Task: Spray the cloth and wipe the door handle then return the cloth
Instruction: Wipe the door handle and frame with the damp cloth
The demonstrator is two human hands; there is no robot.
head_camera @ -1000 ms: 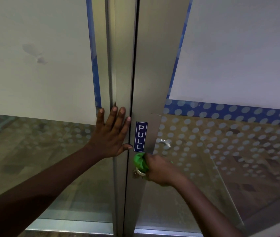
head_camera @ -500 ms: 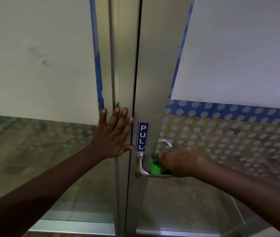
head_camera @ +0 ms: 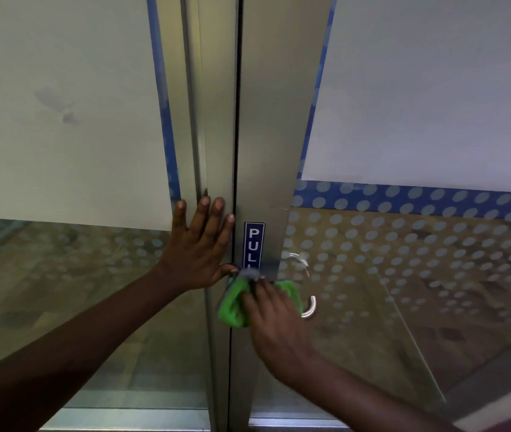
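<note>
My right hand (head_camera: 274, 319) presses a bunched green cloth (head_camera: 233, 304) against the metal door frame just under the blue PULL sign (head_camera: 253, 244). The cloth and hand cover most of the silver lever door handle; only its curved right end (head_camera: 309, 308) shows. My left hand (head_camera: 199, 247) lies flat with fingers spread on the left door's metal frame, holding nothing. The spray bottle is not in view.
Two glass doors meet at a dark vertical gap (head_camera: 236, 120). White frosted panels (head_camera: 435, 88) fill the upper glass, with a blue dotted band (head_camera: 419, 201) on the right door. A second handle (head_camera: 298, 260) shows through the glass behind.
My right hand has slid the cloth left along the handle, from its outer part to its base by the door edge. My left hand has stayed flat on the frame.
</note>
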